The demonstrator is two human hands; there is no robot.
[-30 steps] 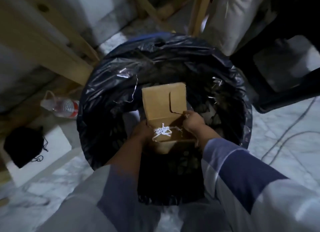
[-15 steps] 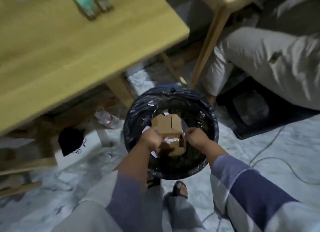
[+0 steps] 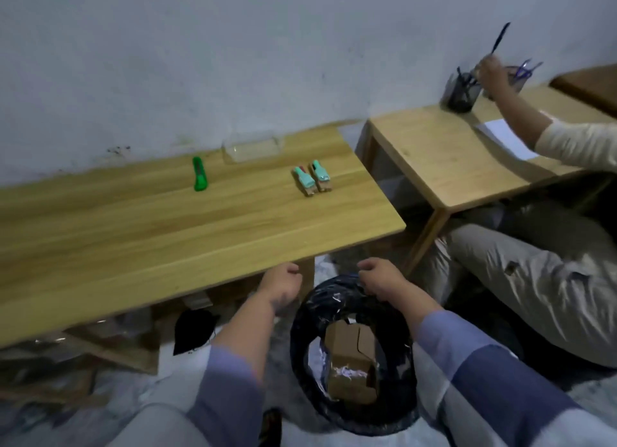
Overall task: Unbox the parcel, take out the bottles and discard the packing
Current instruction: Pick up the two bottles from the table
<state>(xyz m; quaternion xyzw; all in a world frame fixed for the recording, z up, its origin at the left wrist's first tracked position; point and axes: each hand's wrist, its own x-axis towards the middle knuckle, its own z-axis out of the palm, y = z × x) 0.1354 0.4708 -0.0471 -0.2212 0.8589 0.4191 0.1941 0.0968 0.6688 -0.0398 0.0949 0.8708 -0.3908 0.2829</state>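
The cardboard box point(image 3: 350, 363) is seen lying inside the black-lined bin point(image 3: 300, 339), below both hands; the left hand point(image 3: 282, 284) and right hand point(image 3: 379, 278) are loosely curled, nothing gripped; two bottles point(image 3: 312, 177) are left on the bench point(image 3: 167, 232).

two small teal-capped bottles point(image 3: 312, 178) — labels too blurred, too small to read

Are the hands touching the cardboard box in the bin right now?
Apart. The head view shows the left hand and right hand empty above the bin rim, with the cardboard box lying lower inside.
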